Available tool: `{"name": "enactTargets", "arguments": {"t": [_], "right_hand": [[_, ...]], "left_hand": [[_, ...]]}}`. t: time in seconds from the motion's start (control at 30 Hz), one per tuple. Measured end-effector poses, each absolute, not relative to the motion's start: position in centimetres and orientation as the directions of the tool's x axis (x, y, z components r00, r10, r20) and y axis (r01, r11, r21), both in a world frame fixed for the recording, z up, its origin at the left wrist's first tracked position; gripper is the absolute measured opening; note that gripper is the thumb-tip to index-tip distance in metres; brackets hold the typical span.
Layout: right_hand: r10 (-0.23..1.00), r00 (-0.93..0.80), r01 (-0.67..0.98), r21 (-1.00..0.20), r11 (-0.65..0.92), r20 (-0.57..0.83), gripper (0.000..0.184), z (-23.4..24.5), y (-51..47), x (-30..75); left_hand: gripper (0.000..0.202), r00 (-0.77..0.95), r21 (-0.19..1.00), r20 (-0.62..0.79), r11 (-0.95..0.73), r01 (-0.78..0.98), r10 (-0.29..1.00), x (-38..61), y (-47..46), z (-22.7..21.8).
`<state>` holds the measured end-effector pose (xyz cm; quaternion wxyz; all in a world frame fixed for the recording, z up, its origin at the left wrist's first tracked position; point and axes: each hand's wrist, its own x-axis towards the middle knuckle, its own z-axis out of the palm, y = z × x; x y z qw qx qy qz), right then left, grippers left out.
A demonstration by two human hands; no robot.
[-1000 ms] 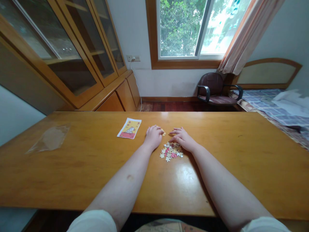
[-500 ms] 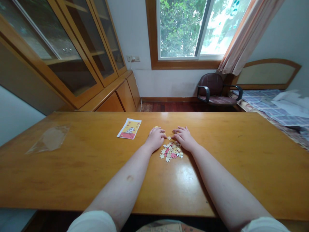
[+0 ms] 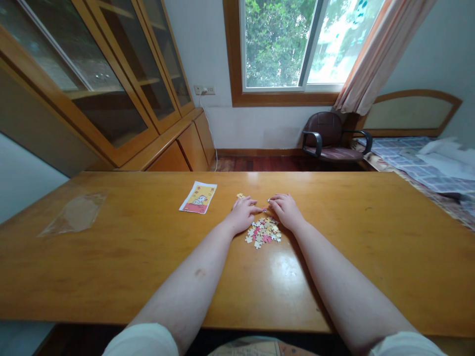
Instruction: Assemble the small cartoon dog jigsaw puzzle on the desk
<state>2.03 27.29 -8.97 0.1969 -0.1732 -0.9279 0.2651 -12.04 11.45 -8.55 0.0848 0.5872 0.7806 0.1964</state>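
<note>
My left hand rests over the table just left of a pile of jigsaw puzzle pieces, its fingers closed at the tips on a small pinkish puzzle piece. Opposite it, my right hand is low over the table with its fingers stretched out and curved, close to that same piece. Another puzzle piece lies by its fingertips. The pile shows pale backs with some pink and yellow faces. Beyond my left hand sit a few yellow pieces, partly hidden by the fingers.
A picture card with a white cartoon animal on yellow and red lies to the left. Farther left is a clear plastic bag. The wooden table ends near my body; a chair and a bed stand beyond it.
My left hand has shifted right and slightly nearer, uncovering the yellow pieces. Between the hands, a pinkish piece now shows where a pale one was. My right hand's fingers have drawn slightly inward.
</note>
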Motion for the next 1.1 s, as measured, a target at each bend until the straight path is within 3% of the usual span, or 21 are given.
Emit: {"name": "enactTargets", "arguments": {"t": [0.07,0.2,0.3,0.4,0.5,0.6,0.73,0.93,1.1], "right_hand": [[0.441,-0.849,0.214,-0.571,0.792,0.293,0.043,-9.0,27.5,2.1],[0.351,-0.899,0.175,-0.523,0.834,0.260,0.040,-9.1,27.5,2.1],[0.402,-0.889,0.254,-0.496,0.830,0.217,0.040,-9.3,27.5,2.1],[0.496,-0.847,0.361,-0.476,0.802,0.192,0.040,-9.5,27.7,2.1],[0.515,-0.835,0.378,-0.479,0.793,0.194,0.040,-9.4,27.8,2.1],[0.465,-0.854,0.303,-0.504,0.809,0.233,0.039,-9.2,27.6,2.1],[0.376,-0.889,0.182,-0.555,0.812,0.259,0.035,-8.8,27.4,2.0],[0.111,-0.963,-0.045,-0.554,0.831,0.244,0.023,-8.7,26.8,1.9],[0.140,-0.967,0.008,-0.520,0.854,0.214,0.014,-9.0,26.4,1.7]], "left_hand": [[0.043,-0.329,0.405,0.119,0.257,0.878,0.937,-12.1,11.5,-8.5],[0.035,-0.467,0.435,0.198,0.350,0.830,0.862,-12.7,11.5,-8.5],[0.034,-0.513,0.471,0.214,0.372,0.800,0.832,-13.3,11.5,-8.5],[0.035,-0.379,0.479,0.192,0.250,0.842,0.905,-13.6,11.4,-8.6],[0.035,-0.197,0.460,0.161,0.103,0.882,0.967,-13.6,11.3,-8.8],[0.033,-0.164,0.430,0.159,0.081,0.899,0.973,-13.5,11.3,-9.1],[0.033,-0.244,0.406,0.175,0.156,0.901,0.954,-13.4,11.2,-8.9],[0.027,-0.125,0.429,0.174,0.039,0.902,0.977,-12.5,10.6,-8.0],[0.015,-0.184,0.432,0.226,0.071,0.899,0.956,-12.1,10.9,-8.0]]}}
